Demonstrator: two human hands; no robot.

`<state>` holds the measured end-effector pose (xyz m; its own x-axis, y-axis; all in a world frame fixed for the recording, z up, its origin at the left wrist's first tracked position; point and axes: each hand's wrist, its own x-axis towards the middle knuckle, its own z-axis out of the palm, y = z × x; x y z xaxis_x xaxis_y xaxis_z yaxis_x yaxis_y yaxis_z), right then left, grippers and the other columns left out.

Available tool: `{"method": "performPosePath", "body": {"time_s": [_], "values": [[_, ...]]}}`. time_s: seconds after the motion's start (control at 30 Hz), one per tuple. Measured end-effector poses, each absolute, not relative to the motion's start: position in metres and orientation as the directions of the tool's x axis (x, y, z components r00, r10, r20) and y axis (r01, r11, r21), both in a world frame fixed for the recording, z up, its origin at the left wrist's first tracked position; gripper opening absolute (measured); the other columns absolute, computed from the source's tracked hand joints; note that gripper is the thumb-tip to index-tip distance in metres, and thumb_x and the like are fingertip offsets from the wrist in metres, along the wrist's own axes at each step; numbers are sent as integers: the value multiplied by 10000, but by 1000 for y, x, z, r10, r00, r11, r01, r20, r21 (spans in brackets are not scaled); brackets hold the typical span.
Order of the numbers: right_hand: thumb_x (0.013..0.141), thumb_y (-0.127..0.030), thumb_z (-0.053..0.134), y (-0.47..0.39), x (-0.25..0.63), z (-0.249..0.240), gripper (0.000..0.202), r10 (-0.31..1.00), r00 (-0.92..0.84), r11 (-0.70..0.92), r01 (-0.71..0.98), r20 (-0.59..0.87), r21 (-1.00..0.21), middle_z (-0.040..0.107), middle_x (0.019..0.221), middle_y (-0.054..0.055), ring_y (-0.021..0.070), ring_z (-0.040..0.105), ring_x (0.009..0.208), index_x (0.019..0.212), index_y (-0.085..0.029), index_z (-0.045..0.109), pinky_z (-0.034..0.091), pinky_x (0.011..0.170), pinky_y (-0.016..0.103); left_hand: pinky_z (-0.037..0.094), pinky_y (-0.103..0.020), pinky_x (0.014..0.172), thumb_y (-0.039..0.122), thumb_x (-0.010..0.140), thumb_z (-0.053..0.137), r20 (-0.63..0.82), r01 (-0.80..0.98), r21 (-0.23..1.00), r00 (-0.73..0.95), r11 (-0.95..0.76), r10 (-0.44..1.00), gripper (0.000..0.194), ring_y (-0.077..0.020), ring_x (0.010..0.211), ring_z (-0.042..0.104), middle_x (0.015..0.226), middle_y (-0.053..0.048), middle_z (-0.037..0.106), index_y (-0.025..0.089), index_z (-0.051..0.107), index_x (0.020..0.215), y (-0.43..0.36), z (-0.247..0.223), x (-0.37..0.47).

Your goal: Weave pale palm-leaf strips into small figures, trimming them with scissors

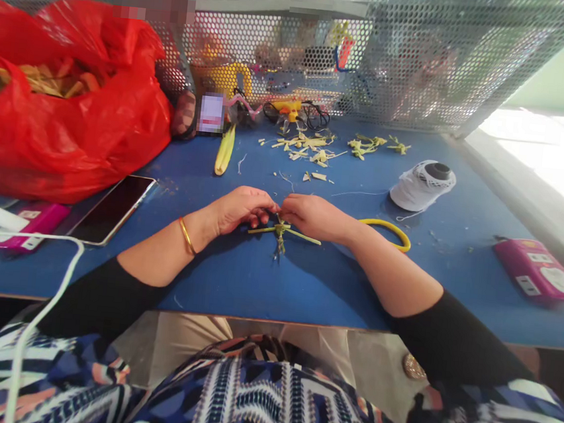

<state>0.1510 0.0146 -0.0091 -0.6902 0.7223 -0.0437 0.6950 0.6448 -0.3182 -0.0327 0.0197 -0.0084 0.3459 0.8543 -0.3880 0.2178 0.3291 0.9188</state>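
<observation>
My left hand (247, 207) and my right hand (311, 216) meet low over the blue table, fingertips almost touching. Between them is a small figure woven from green-yellow plant strips (281, 229), with a long strip sticking out to each side and a frayed lower end. Both hands are closed in a pinch at its upper end; the exact grip is hidden behind the fingers. Beside my right forearm lies a yellow ring (394, 229). A cone of white thread (421, 186) is tipped beyond it, with a loose thread trailing left.
At the left stands a red plastic bag (117, 109) of dry husks, near a phone (115, 209) and a white cable (48, 302). Leaf scraps (308, 147) and a yellow-green stalk (224, 151) lie ahead. A perforated metal screen (400, 63) closes the back; a magenta packet (540, 269) lies right.
</observation>
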Motion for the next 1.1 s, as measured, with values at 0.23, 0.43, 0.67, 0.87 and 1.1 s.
{"method": "performPosePath", "body": {"time_s": [0.23,0.43,0.67,0.87,1.1], "values": [[949,-192,414,16,153,-8,238,705,-708,661,678,-44,-321,593,897,75,142,489,753,872,-125,630,332,700,261,430,-184,454,123,753,574,-467,149,884,333,444,819,100,-80,523,576,726,-68,694,113,650,687,20,-9,-32],[912,-171,430,18,156,-10,216,692,-721,665,659,-44,-351,584,936,74,146,498,770,878,-144,641,342,723,270,486,-200,494,143,738,605,-502,151,862,377,483,778,116,-102,533,605,708,-86,700,97,683,665,24,-13,-34],[903,-174,449,21,159,-11,199,697,-716,647,649,-33,-399,590,945,78,151,516,801,836,-143,634,372,754,274,527,-203,571,105,650,781,-499,132,860,426,493,755,120,-91,576,622,733,-74,717,91,723,754,25,-13,-36],[878,-164,520,24,161,-13,151,709,-705,613,613,6,-499,603,950,75,150,553,839,786,-142,638,409,796,276,539,-221,614,36,589,794,-504,126,858,391,498,770,192,-99,581,635,689,-64,715,90,722,758,23,-16,-34],[853,-183,573,20,155,-12,138,781,-615,558,609,108,-565,593,933,67,140,550,824,727,-143,616,414,767,271,513,-220,597,102,601,798,-455,213,890,361,403,814,163,-87,547,606,612,-13,672,113,707,735,19,-18,-27]]}}
